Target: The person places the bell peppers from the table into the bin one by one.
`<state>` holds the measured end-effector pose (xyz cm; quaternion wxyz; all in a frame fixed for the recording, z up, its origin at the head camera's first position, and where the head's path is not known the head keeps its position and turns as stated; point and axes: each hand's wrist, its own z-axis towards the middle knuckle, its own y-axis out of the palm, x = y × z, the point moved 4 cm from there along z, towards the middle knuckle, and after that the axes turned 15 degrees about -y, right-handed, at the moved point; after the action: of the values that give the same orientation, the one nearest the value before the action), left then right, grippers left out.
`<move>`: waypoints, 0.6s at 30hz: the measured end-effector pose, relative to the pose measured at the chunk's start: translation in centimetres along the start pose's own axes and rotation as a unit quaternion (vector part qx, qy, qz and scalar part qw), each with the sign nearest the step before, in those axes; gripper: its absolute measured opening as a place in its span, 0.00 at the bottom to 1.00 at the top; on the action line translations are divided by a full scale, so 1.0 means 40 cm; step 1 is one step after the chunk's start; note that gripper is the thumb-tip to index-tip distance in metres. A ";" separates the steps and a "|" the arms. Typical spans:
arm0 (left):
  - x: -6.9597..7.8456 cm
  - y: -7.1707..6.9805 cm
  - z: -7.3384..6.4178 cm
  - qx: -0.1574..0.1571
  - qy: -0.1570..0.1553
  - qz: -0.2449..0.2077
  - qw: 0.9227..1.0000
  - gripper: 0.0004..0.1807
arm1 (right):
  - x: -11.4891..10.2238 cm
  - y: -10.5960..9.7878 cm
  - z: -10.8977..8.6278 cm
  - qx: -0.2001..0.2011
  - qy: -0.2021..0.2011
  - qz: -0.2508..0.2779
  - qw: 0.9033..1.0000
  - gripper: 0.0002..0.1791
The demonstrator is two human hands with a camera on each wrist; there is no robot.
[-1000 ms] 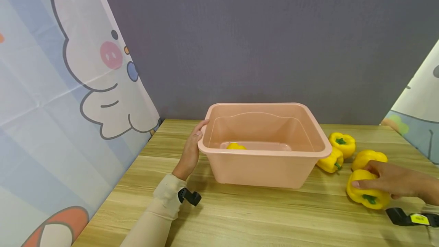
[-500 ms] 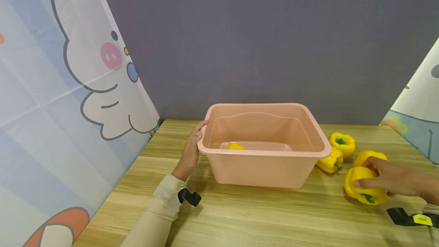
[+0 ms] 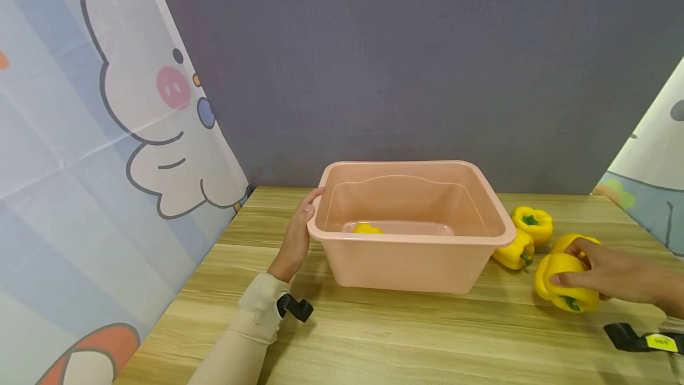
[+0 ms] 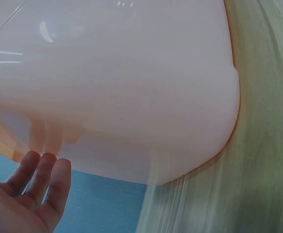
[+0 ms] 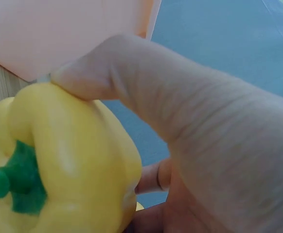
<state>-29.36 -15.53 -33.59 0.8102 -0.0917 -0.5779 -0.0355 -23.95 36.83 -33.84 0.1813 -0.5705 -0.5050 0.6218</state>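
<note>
Head view, L hand: L hand (image 3: 295,239) rests at the bin's L rim, fingers fairly straight & slightly apart, not curled round it; we see no real diff vs 1 s ago.
Bin (image 3: 401,263): pink, upright on the wooden table (image 3: 385,337), same spot as before.
Bin pepper (image 3: 367,228): yellow, inside, toward L; only its top shows over the front rim, unmoved.
R of bin: near pepper (image 3: 514,251) & far pepper (image 3: 538,230) sit close together, just beside the bin, unchanged.
Held pepper (image 3: 561,294): well R of bin, stem tipped toward us; now a bit further L & higher in view than 1 s ago.
Rear pepper (image 3: 567,242): behind it, partly hidden by the hand; touching or not, can't tell.
R hand (image 3: 622,275): pinches the held pepper, thumb one side, fingers the other; it's shifted slightly w/ it.
Pepper status: we judge the pick's underway w/ a decent grip; can't tell if it's fully off the table. One in, four out.
</note>
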 end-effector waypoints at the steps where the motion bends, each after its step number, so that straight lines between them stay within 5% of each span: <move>1: 0.000 0.000 0.000 0.000 0.001 0.000 1.000 0.31 | -0.001 0.000 0.000 0.002 -0.002 0.002 1.000 0.38; 18: -0.002 0.000 0.002 0.002 0.003 0.005 1.000 0.31 | -0.022 -0.028 0.008 0.071 -0.030 -0.022 0.997 0.40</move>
<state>-29.45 -15.54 -33.66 0.8123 -0.0930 -0.5750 -0.0310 -24.36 36.48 -32.51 0.2196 -0.5263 -0.4771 0.6687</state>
